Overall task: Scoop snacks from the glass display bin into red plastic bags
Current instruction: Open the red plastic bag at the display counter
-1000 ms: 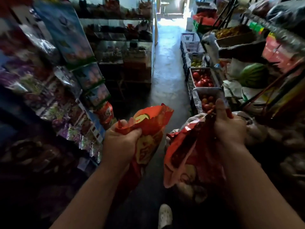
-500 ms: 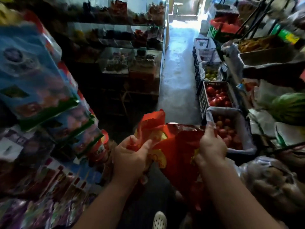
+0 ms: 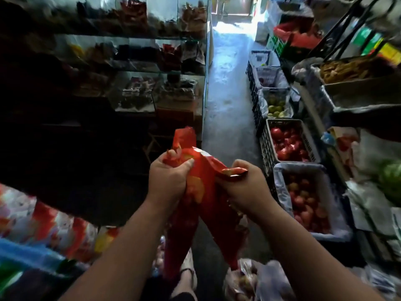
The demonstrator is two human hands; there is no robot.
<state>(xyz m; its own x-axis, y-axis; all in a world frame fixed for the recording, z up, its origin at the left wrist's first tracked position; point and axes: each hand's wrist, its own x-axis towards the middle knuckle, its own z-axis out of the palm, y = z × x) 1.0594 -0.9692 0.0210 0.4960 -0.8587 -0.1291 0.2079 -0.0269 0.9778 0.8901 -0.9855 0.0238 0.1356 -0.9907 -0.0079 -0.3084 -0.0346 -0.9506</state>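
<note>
The left hand [image 3: 168, 183] and right hand [image 3: 245, 190] clutch the red plastic bags [image 3: 204, 192], glass display bin [image 3: 152, 92] at eleven o'clock. Tugging hard might tear the thin film

In the near middle, the left hand [image 3: 167, 183] grips the bunched top of crumpled red plastic bags with yellow print [image 3: 206, 203], and the right hand [image 3: 245, 187] pinches a loose edge just beside it. Glass display shelves of dark snacks [image 3: 152, 72] stand far left. Along the right, a black slatted crate of red fruit [image 3: 288, 142] sits beyond a white-lined crate of reddish-yellow fruit [image 3: 303, 196].
</note>
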